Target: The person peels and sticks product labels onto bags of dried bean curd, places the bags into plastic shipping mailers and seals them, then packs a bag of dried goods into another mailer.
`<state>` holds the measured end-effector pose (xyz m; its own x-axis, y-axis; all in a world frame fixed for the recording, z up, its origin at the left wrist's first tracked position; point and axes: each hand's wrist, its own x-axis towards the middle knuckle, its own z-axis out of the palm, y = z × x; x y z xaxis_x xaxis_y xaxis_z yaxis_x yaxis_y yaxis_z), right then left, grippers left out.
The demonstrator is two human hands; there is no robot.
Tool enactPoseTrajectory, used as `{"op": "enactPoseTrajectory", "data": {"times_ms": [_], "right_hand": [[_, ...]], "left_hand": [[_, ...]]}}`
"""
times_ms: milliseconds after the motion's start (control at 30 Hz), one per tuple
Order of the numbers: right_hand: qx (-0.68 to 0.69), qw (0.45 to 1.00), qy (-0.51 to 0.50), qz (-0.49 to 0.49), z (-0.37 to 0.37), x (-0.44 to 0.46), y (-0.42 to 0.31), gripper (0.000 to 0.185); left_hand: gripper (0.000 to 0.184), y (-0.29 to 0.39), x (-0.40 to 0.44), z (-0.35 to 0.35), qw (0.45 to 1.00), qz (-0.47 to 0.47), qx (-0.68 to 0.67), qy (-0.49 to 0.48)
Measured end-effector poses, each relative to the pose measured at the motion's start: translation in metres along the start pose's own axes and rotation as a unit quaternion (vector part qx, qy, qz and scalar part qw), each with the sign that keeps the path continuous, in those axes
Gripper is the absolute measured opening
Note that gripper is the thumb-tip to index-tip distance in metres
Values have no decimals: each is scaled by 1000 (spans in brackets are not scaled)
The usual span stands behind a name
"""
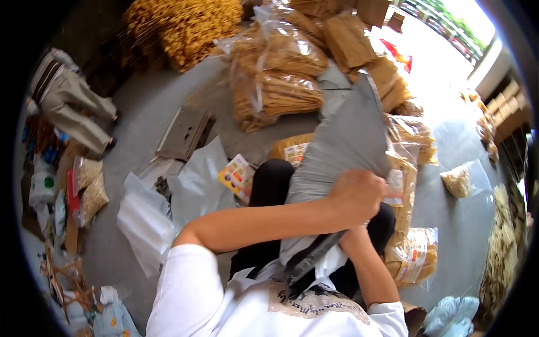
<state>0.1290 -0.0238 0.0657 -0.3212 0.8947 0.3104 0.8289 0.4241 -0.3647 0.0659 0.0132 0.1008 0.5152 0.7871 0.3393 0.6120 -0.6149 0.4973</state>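
Fingers of the left hand (pixel 356 196) curl closed against one grey bag (pixel 337 149) between two dark-clad knees (pixel 273 175); the right hand's (pixel 353 238), mostly hidden, I cannot tell. One small clear bag (pixel 457 181) lies right on the floor (pixel 449 216).

This seems a packing workshop or storeroom: clear plastic bags of brown dried goods (pixel 289 92) cover the grey floor (pixel 143 118), stacked pale cartons (pixel 505 104) far right.
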Motion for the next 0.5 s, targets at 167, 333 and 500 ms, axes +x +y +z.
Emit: {"op": "enactPoseTrajectory", "data": {"times_ms": [167,333,500], "right_hand": [[62,994,82,37,-6,-5,-1,55],[433,893,125,18,-34,-26,44,44],[568,795,203,68,-43,-60,52,56]], "left_hand": [[37,6,-1,-16,999,-30,8,7],[35,1,0,-27,995,-17,-96,12],[38,6,-3,-27,998,-21,-49,-35]]}}
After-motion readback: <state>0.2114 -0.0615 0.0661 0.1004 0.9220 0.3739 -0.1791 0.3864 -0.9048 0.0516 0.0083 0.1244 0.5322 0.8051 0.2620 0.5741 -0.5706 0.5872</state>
